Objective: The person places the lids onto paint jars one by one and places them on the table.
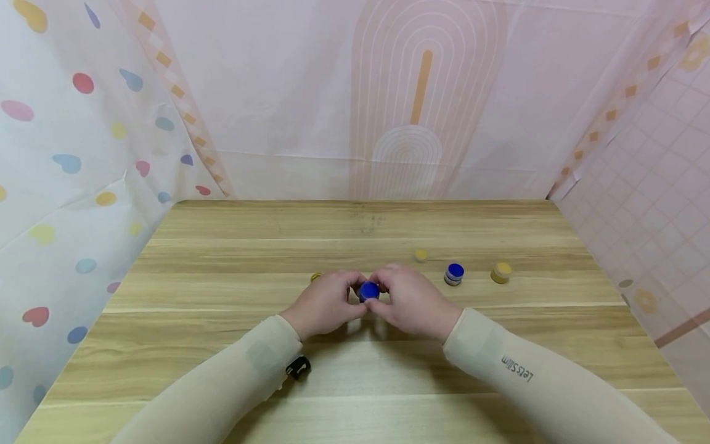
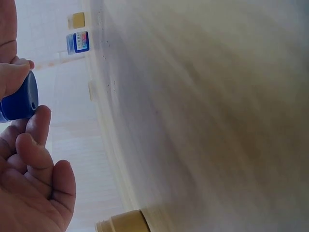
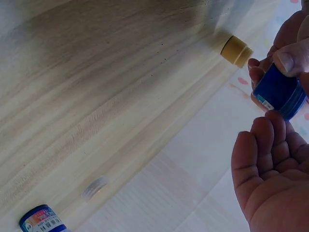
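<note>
Between the two hands, a small blue jar (image 1: 369,291) is held above the table, its round blue top facing up. My left hand (image 1: 326,303) pinches it from the left; my right hand (image 1: 415,302) grips its other side. In the left wrist view the blue jar (image 2: 21,99) shows between the fingertips of both hands, and the left hand's (image 2: 36,179) lower fingers are loosely bent. The right wrist view shows a label on the blue jar (image 3: 277,89), with the right hand (image 3: 273,179) below it in the picture.
To the right stand a jar with a blue lid (image 1: 454,274) and a yellow jar (image 1: 501,272). A small yellow-topped item (image 1: 421,254) lies farther back. Another yellow jar (image 1: 316,277) is partly hidden behind the left hand. A black object (image 1: 299,368) is beside the left sleeve.
</note>
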The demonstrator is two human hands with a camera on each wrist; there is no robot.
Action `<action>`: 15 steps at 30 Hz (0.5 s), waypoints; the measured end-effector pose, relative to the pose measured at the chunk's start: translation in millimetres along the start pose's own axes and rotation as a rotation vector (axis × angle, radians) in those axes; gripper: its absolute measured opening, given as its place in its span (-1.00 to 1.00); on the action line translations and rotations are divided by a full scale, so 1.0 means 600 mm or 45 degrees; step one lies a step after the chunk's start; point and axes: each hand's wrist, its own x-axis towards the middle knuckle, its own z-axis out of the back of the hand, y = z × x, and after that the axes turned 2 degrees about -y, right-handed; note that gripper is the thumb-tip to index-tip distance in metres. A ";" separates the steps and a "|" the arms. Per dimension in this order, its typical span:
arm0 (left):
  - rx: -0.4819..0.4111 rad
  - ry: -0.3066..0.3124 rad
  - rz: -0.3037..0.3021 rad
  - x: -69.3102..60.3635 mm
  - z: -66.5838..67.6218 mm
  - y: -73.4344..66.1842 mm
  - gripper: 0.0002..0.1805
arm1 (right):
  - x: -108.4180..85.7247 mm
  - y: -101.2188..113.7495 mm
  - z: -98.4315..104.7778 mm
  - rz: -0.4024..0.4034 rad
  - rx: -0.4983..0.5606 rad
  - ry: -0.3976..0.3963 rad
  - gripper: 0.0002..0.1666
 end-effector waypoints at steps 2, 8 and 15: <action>-0.003 0.009 0.006 0.000 0.001 0.000 -0.77 | 0.000 0.000 0.002 0.004 -0.008 0.012 -0.73; -0.020 0.044 0.026 0.000 0.003 0.001 -0.75 | 0.001 0.001 0.006 0.026 -0.076 0.046 -0.68; -0.015 0.014 -0.006 -0.001 0.002 -0.002 -0.80 | -0.001 0.007 0.004 0.039 -0.086 0.004 -0.73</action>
